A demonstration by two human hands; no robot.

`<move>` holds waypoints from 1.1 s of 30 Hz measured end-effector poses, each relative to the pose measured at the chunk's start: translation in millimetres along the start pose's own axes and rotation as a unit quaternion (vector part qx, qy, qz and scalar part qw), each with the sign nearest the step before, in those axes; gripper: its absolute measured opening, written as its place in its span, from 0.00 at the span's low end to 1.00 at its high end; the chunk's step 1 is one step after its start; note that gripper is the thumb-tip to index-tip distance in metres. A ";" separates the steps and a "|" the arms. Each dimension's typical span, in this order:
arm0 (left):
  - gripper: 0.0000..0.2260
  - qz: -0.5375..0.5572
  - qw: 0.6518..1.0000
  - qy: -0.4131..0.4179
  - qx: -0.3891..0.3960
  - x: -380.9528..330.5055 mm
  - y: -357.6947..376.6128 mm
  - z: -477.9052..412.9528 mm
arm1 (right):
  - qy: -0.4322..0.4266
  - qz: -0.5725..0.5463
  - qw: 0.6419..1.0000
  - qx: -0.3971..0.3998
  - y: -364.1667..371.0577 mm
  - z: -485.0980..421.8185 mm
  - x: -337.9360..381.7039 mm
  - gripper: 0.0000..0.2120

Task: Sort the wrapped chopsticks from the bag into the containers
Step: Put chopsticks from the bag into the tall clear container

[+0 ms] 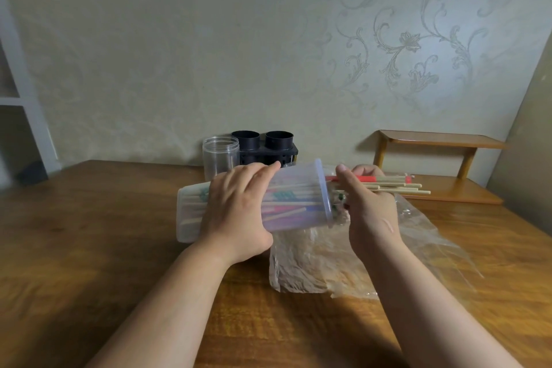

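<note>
Stretching across the lower view, the wooden tabletop (89, 248) carries everything, and the frosted container (298, 188) lies on its side near its middle, mouth turned to the right. A crumpled clear plastic bag (313, 263) lies under and in front of the container's mouth. A small wooden shelf (433, 140) stands to the right of the container and beyond it, against the wall. Both forearms reach in from the near edge. The left hand (239, 209) lies over the container's middle, palm down, fingers spread and curved over its top side with the thumb below. The right hand (370, 203) sits just at the container's mouth, wrist turned inward, fingers wrapped round a bundle of wrapped chopsticks (394, 185) whose ends stick out to the right; more chopsticks show through the container's wall. A black twin-cup holder (265, 146) stands behind the container, with a clear round jar (220, 155) just beside its left end.
</note>
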State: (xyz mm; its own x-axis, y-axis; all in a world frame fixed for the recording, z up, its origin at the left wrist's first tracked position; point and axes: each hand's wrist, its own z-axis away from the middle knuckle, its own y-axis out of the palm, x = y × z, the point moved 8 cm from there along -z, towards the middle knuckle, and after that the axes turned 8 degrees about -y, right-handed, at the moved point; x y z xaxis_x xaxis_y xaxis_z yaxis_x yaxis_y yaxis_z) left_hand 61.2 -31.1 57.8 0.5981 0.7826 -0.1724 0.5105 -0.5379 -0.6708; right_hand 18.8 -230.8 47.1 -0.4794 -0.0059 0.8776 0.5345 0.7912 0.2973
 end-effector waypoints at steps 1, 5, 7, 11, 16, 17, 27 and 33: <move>0.44 0.000 1.000 0.000 -0.001 0.3 0.0 0.1 | 0.000 -0.009 1.000 0.006 0.1 -1.4 -2.2 0.13; 0.44 0.004 1.000 0.000 -0.006 0.2 -1.1 0.2 | 0.060 -0.079 0.995 -0.001 -0.5 -2.6 -14.7 0.18; 0.43 0.005 1.000 0.001 -0.005 -0.1 -1.3 0.0 | 0.074 -0.014 0.997 -0.001 -1.9 -0.5 -15.3 0.13; 0.43 -0.001 1.000 0.001 0.002 0.2 0.7 0.1 | 0.066 0.033 0.996 0.051 1.9 -0.7 -16.7 0.07; 0.43 -0.002 1.000 -0.001 0.003 0.8 0.5 -0.2 | 0.054 -0.054 0.995 0.068 4.9 -3.5 -17.2 0.16; 0.43 -0.001 1.000 -0.004 0.001 1.3 -0.1 -0.2 | 0.067 -0.076 0.994 0.052 3.6 -4.2 -19.6 0.19; 0.44 -0.007 1.000 0.000 0.013 -0.1 3.5 0.1 | 0.078 0.003 0.997 0.002 -4.9 -4.5 -22.4 0.07; 0.45 -0.002 1.000 -0.003 0.000 -0.1 0.7 0.7 | 0.086 -0.047 0.995 -0.028 -6.6 -4.5 -20.8 0.23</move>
State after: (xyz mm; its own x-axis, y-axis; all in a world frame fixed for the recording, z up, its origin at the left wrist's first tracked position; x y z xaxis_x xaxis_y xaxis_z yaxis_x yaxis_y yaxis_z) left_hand 61.1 -31.4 56.8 0.5932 0.7859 -0.1743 0.5120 -0.5354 -0.6716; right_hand 28.3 -238.6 28.6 -0.4052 -0.1865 0.8950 0.5338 0.7465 0.3973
